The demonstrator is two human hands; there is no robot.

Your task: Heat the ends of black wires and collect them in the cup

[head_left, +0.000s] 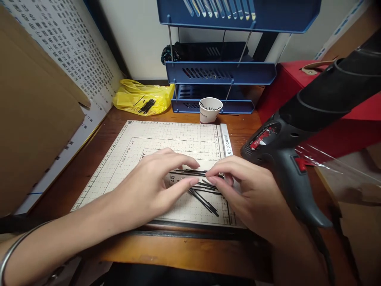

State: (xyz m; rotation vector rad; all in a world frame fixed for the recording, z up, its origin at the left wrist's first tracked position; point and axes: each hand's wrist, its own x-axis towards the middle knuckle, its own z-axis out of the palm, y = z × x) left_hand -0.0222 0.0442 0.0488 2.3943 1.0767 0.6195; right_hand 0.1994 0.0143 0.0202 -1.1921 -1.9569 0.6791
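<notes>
Several thin black sticks [205, 202] lie in a loose, partly fanned group on the cream cutting board [119, 159]. My left hand [162, 178] is over the board at the left of the sticks, its thumb and index finger apart with nothing between them. On the right side, my right hand [244, 182] has its thumb and index finger pinched together at the right ends of a few black sticks [193, 172], which extend to the left between my two hands. Its other fingers are curled and partly hidden.
A paper cup [210, 111] holding dark sticks stands behind the board, before a blue tiered rack [220, 73]. More black sticks rest on a yellow bag [127, 95] at the back left. A grey heat gun [291, 159] stands right, beside a red box [285, 79]. Cardboard [35, 107] lines the left.
</notes>
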